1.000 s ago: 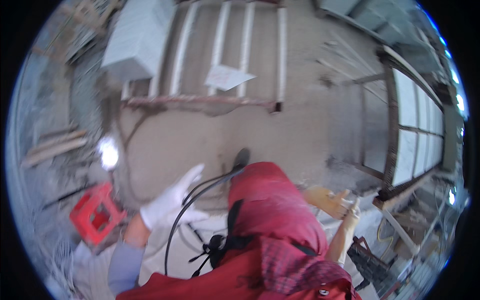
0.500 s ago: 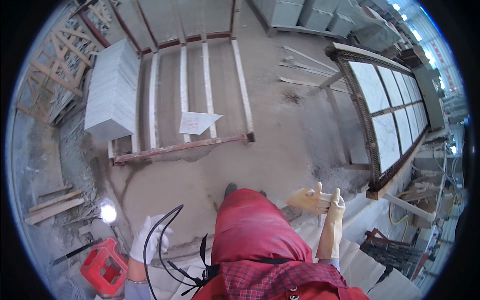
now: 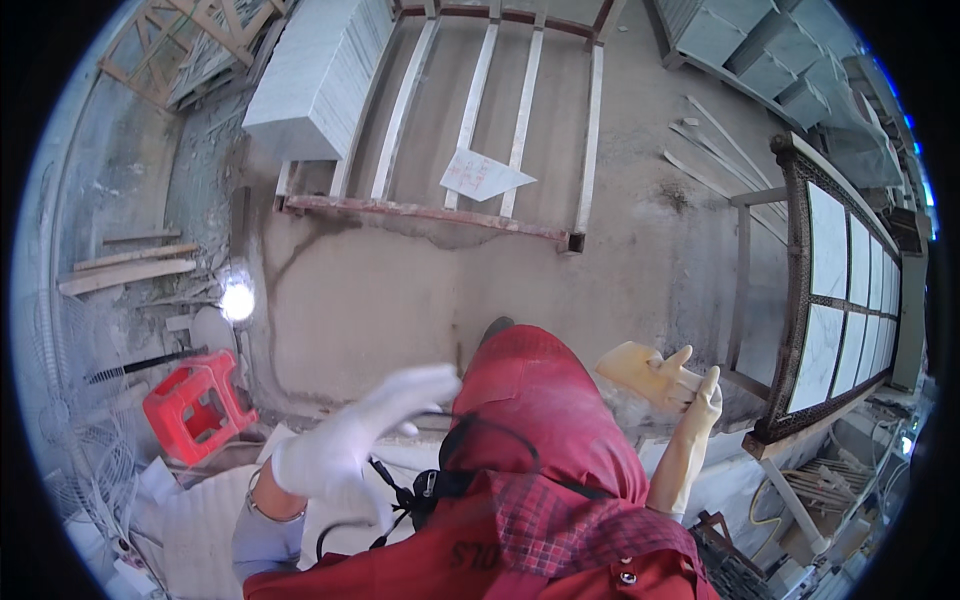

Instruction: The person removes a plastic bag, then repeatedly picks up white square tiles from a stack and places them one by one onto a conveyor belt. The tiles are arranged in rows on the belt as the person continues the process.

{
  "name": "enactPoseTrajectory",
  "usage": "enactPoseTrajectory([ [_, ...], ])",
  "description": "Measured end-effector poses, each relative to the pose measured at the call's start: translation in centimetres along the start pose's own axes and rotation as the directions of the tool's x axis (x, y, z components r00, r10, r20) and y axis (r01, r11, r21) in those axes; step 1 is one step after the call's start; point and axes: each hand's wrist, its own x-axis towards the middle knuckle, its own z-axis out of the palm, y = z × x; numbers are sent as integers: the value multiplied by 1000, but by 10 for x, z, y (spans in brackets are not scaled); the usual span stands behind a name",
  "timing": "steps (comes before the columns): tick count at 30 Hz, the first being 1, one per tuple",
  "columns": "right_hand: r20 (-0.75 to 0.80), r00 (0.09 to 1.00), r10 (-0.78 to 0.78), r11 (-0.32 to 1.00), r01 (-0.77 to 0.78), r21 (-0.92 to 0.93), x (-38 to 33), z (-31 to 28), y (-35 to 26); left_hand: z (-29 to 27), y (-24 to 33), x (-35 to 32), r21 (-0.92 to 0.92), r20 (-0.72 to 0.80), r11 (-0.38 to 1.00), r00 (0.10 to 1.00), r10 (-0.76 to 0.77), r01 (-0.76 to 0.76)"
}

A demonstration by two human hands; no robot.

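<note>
My left hand (image 3: 345, 440), in a white cloth glove, reaches across toward the red apron (image 3: 545, 400). Motion blurs it, but its fingers stretch out and nothing shows in them. A thin black cord (image 3: 505, 420) loops close by, running to a black clip at my waist. On the right, my right hand (image 3: 700, 395) wears a cream rubber glove. Its fingers are closed on a second, limp cream rubber glove (image 3: 632, 370), whose wide end points left.
Ahead stands a metal rack (image 3: 430, 208) with a pointed white offcut (image 3: 485, 175) and a stack of stone slabs (image 3: 315, 85). A mesh-topped frame holds white tiles (image 3: 822, 350) at right. A red plastic stool (image 3: 200, 410) and timber strips (image 3: 130, 272) are at left.
My left hand has swung from beside the cord up and right toward the apron. My right hand keeps hold of the loose glove. The whole view has shifted, the rack now higher and farther right.
</note>
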Motion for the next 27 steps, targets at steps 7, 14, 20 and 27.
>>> enactPoseTrajectory([
  [7, -18, 999, -43, 998, 43, -37, 11, -6, 6, 33, 54, 15, 72, 364, 981, 920, 143, -181],
  [14, 37, 997, -60, 997, 62, -35, 11, -11, 4, 33, 17, 18, -13, 170, 953, 940, -295, 302],
  [20, -33, 998, -52, 993, 48, -104, 17, -47, 27, -34, -75, -49, -441, -65, 660, 712, -699, 608],
  [27, -67, 994, -90, 982, 78, -170, 17, -62, 33, 63, -132, -125, -238, 374, 426, 487, -789, 873],
])
